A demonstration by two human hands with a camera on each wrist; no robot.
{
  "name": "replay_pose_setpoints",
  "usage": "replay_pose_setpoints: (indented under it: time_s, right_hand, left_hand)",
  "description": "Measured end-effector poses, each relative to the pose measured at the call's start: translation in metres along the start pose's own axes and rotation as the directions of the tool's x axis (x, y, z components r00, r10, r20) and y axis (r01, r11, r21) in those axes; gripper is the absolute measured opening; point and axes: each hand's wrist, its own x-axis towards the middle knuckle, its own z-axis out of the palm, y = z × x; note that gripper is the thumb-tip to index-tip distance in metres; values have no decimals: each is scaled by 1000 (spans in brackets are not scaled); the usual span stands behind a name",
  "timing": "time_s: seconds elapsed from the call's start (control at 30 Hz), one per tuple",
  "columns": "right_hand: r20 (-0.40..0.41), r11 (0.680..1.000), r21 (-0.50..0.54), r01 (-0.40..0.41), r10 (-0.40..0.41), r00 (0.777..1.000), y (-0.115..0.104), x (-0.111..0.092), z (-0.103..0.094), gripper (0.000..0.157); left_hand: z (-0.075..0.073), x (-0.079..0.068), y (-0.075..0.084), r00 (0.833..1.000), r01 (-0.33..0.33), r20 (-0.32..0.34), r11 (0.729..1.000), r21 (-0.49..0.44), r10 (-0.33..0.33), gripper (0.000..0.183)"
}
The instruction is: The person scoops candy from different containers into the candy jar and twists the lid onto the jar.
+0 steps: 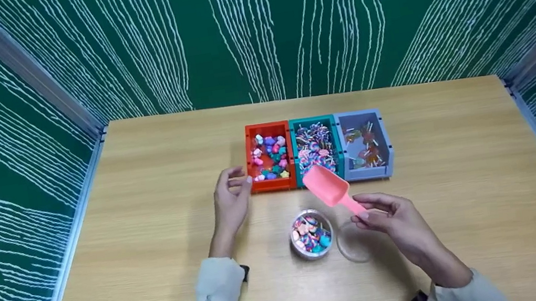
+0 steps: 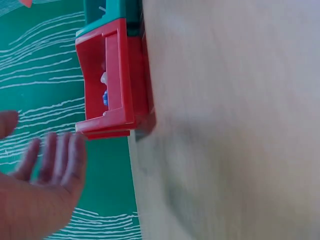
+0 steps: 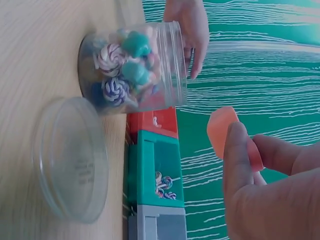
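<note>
My right hand (image 1: 401, 223) pinches the handle of a pink scoop (image 1: 326, 184), which hangs over the front of the teal bin (image 1: 310, 119). Its bowl looks bare. The left hand (image 1: 232, 203) is beside the left wall of the red bin (image 1: 275, 185), fingers loosely bent and nothing in them; in the left wrist view that hand (image 2: 45, 185) appears apart from the bin. Between the hands stands a clear jar (image 3: 135, 70) holding swirl lollipop pieces and teal, pink and white charms. Its clear round lid (image 3: 72, 160) lies flat on the table just right of it.
Joined to the teal bin, a grey-blue bin (image 1: 369, 172) holds small translucent lollipops. Colourful star and charm pieces lie in the red bin, swirl lollipops in the teal one. The wooden table (image 1: 142, 164) meets green walls (image 1: 240, 32) with white lines.
</note>
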Motion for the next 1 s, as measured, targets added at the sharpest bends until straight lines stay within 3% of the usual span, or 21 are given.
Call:
replay_pose_setpoints:
  time_s: [0.13, 0.47, 0.8, 1.0]
  right_hand:
    - [21, 999, 34, -38, 37, 999, -2, 8, 2, 46]
    - [113, 993, 38, -115, 110, 987, -11, 31, 20, 50]
    - [184, 988, 60, -144, 131, 974, -18, 54, 44, 49]
    - [216, 980, 48, -194, 179, 960, -22, 70, 53, 42]
  left_hand:
    - [10, 12, -1, 998, 48, -43, 998, 47, -46, 41]
    - [25, 33, -4, 992, 121, -56, 982, 143, -114, 34]
    - [25, 41, -5, 990, 105, -115, 975, 195, -83, 24]
    - [25, 43, 2, 975, 207, -115, 962, 181, -188, 25]
